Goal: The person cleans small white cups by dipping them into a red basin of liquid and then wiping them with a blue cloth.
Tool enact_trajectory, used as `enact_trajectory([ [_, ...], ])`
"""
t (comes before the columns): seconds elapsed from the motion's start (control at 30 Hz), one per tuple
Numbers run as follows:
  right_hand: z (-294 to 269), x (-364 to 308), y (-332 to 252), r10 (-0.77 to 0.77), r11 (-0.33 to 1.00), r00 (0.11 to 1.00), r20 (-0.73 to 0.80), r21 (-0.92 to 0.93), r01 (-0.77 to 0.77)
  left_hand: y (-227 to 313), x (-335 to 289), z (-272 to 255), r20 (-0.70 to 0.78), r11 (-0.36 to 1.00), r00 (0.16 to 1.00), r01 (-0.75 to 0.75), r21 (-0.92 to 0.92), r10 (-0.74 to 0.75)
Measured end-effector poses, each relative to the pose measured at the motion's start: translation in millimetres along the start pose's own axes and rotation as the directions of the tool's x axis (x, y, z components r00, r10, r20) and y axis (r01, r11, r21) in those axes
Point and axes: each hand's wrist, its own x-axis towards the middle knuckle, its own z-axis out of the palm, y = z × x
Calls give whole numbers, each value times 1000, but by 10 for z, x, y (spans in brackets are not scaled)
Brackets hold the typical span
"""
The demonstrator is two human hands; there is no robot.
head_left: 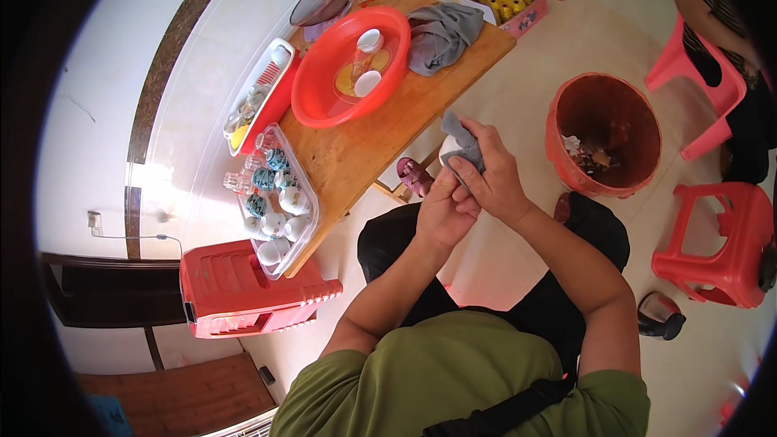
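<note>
Above the floor, past the table's near edge, both hands are closed round a small white cup (pixel 447 148) wrapped in a grey cloth (pixel 468 154). My left hand (pixel 447 214) pinches it from below, its fingertips mostly hidden behind the thumb and cloth. Pressing the cloth against the cup is my right hand (pixel 495 174), thumb across the near side. On the wooden table (pixel 368 133), a red basin (pixel 312 101) contains two white cups (pixel 367 83) and some water. A clear plastic tray (pixel 312 222) at the table's left end bears several white and blue-patterned cups and small glasses.
A grey towel (pixel 441 36) lies beside the basin. Behind the tray stands a red-and-white container (pixel 243 142) of glassware. The red bin (pixel 558 146) holds litter at right. Red stools (pixel 712 243) and a seated person (pixel 712 16) are further right; a kettle (pixel 660 316) is on the floor.
</note>
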Motion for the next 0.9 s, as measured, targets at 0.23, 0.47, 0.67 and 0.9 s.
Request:
enact_trajectory([
  [0.23,-124,37,90,491,803,836,245,243,-543,-128,-74,172,63,757,974,-210,619,218],
  [0.47,-19,8,41,464,647,789,403,454,-613,215,-67,65,106,712,968,-240,660,227],
  [0.67,-166,48,130,552,563,648,526,338,-754,337,-69,92,210,382,959,-269,884,190],
  [0.9,-95,38,155,578,470,649,495,448,-760,311,-27,236,656,-917,749,-323,236,-95],
])
